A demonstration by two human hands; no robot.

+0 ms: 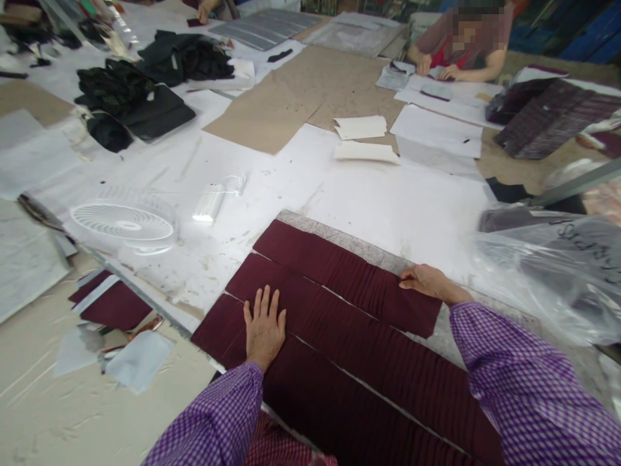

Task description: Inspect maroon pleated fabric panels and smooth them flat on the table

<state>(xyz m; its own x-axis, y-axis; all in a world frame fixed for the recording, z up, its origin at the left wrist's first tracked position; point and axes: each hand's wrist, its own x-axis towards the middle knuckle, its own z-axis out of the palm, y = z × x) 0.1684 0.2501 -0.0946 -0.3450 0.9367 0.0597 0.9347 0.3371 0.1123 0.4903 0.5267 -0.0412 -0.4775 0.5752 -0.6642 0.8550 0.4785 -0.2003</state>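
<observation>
Overlapping maroon fabric pieces lie in three long rows on a grey board at the table's near edge. My left hand rests flat on the middle and near rows toward their left end, fingers spread. At the far row, my right hand has its thumb and fingers pinched on the edge of a maroon fabric piece at that row's right end. Grey board shows around this piece. Both my sleeves are purple checked cloth.
A white fan and a white box-like item are at the left. Black fabric is heaped farther back. To my right are a clear plastic bag and stacked dark pieces. Across the table another person handles pale pieces.
</observation>
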